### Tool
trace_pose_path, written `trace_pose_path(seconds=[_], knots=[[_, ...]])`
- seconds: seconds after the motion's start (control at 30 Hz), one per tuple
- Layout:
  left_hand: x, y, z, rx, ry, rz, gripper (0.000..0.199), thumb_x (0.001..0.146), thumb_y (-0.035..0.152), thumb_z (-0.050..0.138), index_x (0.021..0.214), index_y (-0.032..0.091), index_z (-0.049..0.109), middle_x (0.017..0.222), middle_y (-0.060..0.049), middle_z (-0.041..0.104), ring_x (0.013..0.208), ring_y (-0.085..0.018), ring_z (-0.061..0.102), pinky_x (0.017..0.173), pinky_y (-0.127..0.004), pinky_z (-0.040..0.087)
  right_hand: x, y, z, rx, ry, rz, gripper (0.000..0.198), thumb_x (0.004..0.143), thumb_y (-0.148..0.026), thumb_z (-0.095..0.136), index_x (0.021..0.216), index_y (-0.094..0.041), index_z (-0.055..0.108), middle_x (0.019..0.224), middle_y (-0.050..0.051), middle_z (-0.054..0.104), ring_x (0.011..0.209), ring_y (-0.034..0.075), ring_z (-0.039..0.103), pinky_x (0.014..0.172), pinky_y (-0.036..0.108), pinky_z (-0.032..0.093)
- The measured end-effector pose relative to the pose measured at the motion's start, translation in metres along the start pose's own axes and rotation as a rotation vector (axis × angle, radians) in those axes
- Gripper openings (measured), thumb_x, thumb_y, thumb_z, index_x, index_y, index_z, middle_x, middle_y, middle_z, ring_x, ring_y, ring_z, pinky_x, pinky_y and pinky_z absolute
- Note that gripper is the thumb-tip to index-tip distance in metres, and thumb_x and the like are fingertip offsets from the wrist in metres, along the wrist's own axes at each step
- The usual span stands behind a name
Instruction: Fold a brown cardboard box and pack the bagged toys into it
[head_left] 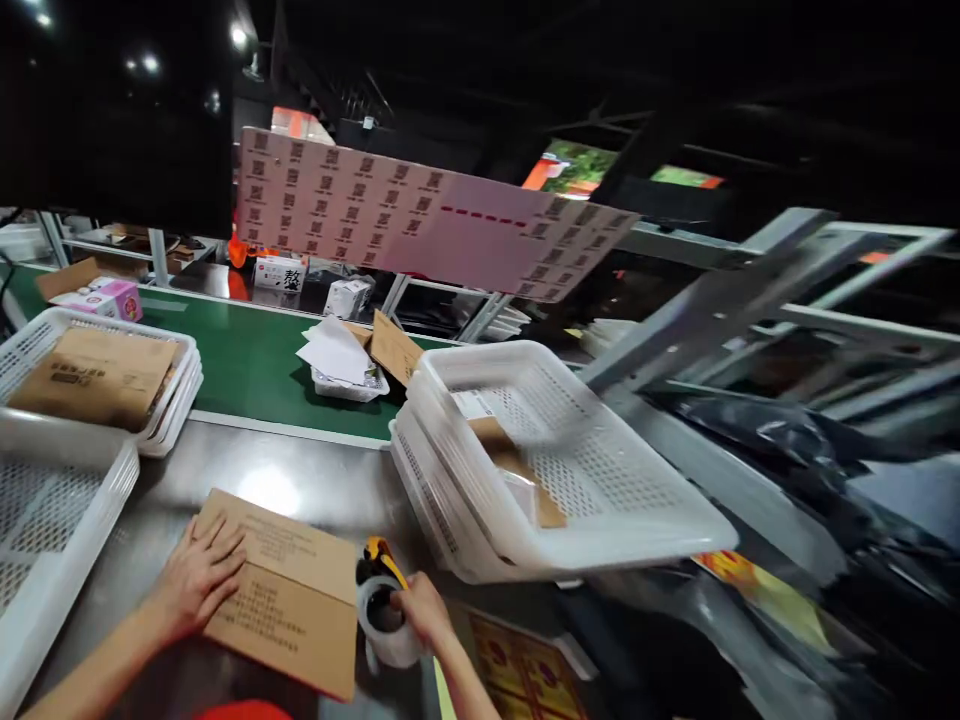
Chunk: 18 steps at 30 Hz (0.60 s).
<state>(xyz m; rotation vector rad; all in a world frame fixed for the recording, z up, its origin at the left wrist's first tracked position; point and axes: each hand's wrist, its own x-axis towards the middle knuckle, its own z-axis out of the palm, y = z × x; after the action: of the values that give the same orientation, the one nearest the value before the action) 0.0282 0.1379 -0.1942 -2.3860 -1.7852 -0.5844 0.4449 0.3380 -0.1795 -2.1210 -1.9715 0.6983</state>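
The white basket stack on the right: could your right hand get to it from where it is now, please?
Probably yes: the right hand grips the tape dispenser just below the white basket stack, and nothing lies between them, though it would have to release the dispenser.

Your left hand (199, 578) covers the near-left corner of the cardboard box (285, 600), whose printed lines are too small to read. Your right hand (421, 608) hides part of the tape dispenser (384, 605). The stacked white baskets (555, 470) on your right are motion-blurred, their contents unclear.
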Motion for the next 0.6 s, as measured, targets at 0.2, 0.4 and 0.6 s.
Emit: trace_pose_path(seconds=[0.2,0.4,0.6], knots=[[0.021,-0.003,-0.009,-0.361,-0.146,-0.099,0.036,0.107,0.034,0.065,0.139,0.035,0.079,0.159,-0.007,0.066,0.156,-0.045,0.053,0.126,-0.079,0.04,-0.048,-0.018,-0.071,0.469,0.118,-0.439,0.049,0.074,-0.031,0.074,0.122,-0.025,0.067,0.12,0.009,0.081,0.11,0.032,0.08,0.095,0.044,0.066],[0.024,-0.011,-0.012,-0.648,-0.197,-0.303,0.029,0.1,0.026,0.07,0.122,0.035,0.087,0.15,-0.007,0.072,0.156,-0.04,0.054,0.133,-0.078,0.03,-0.091,-0.105,-0.058,0.216,0.026,-1.271,0.036,0.087,-0.024,0.079,0.122,-0.027,0.072,0.139,0.012,0.076,0.121,0.029,0.078,0.1,0.038,0.066],[0.024,0.026,-0.002,-0.783,0.145,-0.525,0.032,0.103,0.039,0.061,0.114,0.029,0.089,0.141,-0.012,0.08,0.145,-0.036,0.067,0.137,-0.07,0.028,-0.088,-0.126,-0.034,0.089,-0.008,-1.388,0.035,0.089,-0.02,0.066,0.124,-0.024,0.068,0.135,0.015,0.077,0.116,0.03,0.08,0.094,0.035,0.069]])
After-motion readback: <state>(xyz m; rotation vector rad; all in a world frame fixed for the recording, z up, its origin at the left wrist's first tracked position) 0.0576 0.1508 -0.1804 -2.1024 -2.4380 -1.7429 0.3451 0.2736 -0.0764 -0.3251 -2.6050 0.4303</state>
